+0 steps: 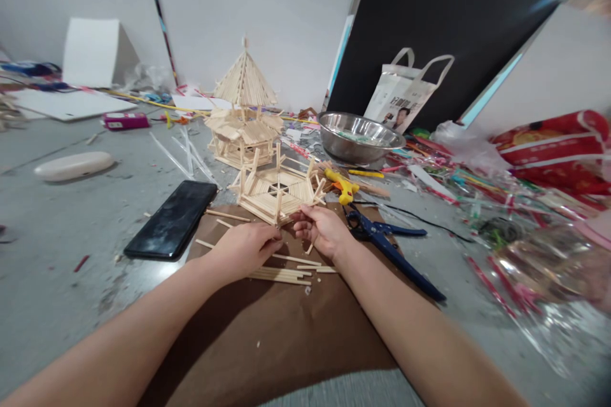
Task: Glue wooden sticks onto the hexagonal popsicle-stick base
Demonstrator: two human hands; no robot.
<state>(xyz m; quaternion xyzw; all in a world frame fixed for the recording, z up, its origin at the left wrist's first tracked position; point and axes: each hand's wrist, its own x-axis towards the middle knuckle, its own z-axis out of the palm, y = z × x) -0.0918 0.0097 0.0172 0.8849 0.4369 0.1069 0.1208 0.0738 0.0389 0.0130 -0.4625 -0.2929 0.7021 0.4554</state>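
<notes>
A six-sided frame of thin wooden sticks (260,194), with short upright posts and a web-like floor, sits in front of me. My left hand (248,247) is at its near corner, fingers curled and tips pressed together; whatever they hold is hidden. My right hand (323,229) is at the near right edge, thumb and fingers pinched close against the frame; what lies between them is too small to make out. Loose wooden sticks (281,276) lie under and around both hands on a brown sheet (258,337).
Behind stands a stick-built pavilion (244,86) with a pointed roof. To the right are a yellow glue gun (342,186), blue-handled cutters (386,243), a metal bowl (363,147) and plastic scraps. A black phone (172,219) and white oval case (74,166) lie left.
</notes>
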